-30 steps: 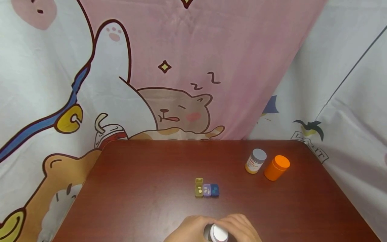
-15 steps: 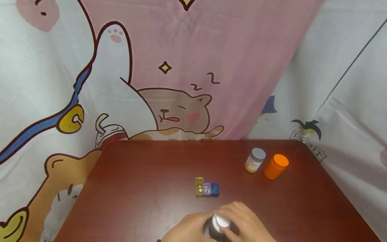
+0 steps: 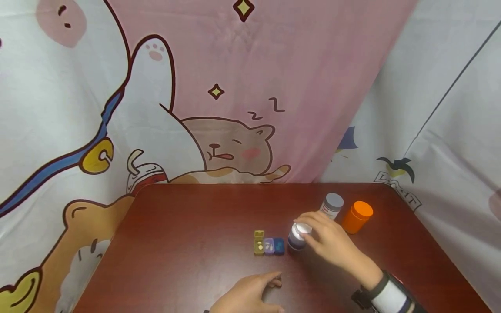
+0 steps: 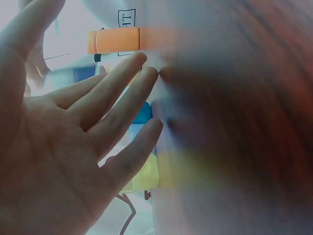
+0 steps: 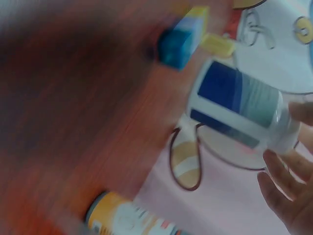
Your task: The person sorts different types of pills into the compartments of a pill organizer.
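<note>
My right hand (image 3: 328, 239) grips a white pill bottle (image 3: 296, 240) by its white cap, thumb on one side and fingers on the other. In the right wrist view the bottle (image 5: 234, 100) shows a blue and pale green label and is tilted. Just left of it on the table sits a small pill organizer (image 3: 268, 246) with yellow, lilac and dark blue boxes. The yellow lid stands up, and pale pills show in the yellow and lilac boxes. Near the table's front my left hand (image 3: 250, 293) is held with fingers loosely bent, holding nothing; its palm (image 4: 54, 152) faces its wrist camera.
A grey-lidded bottle (image 3: 332, 204) with a yellow base stands behind the right hand, partly covered by it. An orange bottle (image 3: 357, 217) stands to its right. The brown table (image 3: 188, 226) ends at a cartoon-printed cloth (image 3: 313, 65).
My right hand has carried the white bottle forward, out of both hands' grasp near the front edge, to beside the pill organizer. My left hand has let go and stays near the front.
</note>
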Available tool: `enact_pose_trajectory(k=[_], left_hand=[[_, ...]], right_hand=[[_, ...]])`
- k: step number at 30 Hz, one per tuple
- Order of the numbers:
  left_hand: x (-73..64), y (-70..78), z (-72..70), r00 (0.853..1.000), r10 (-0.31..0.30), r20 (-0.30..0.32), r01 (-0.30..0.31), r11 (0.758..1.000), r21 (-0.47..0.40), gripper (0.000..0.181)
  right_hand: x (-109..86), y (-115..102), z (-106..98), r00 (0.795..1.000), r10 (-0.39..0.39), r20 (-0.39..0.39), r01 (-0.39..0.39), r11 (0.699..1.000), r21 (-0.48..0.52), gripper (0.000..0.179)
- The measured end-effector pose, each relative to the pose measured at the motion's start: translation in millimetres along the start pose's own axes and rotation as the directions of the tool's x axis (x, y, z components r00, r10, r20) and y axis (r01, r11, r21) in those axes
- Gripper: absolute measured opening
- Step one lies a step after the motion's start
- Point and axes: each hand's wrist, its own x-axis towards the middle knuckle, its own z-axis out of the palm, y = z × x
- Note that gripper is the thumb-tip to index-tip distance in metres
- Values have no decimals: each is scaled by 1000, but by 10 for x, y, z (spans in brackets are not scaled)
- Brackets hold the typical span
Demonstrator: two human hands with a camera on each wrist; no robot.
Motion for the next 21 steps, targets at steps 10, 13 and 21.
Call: enact_pose_trajectory(k=[10, 13, 21], left_hand=[[-29, 22, -42, 1000, -11, -23, 11, 1000, -3, 57], [-58, 9, -102, 994, -55, -97, 52, 998, -33, 47], [29, -85, -338, 899, -211, -385, 203, 977, -61, 50]], right_hand=[[277, 461, 315, 992, 117, 55, -107, 982, -158, 35], [310, 538, 413, 988, 143, 59, -133, 980, -145, 35], [308, 678, 519, 985, 170, 42, -163, 977, -139, 34]])
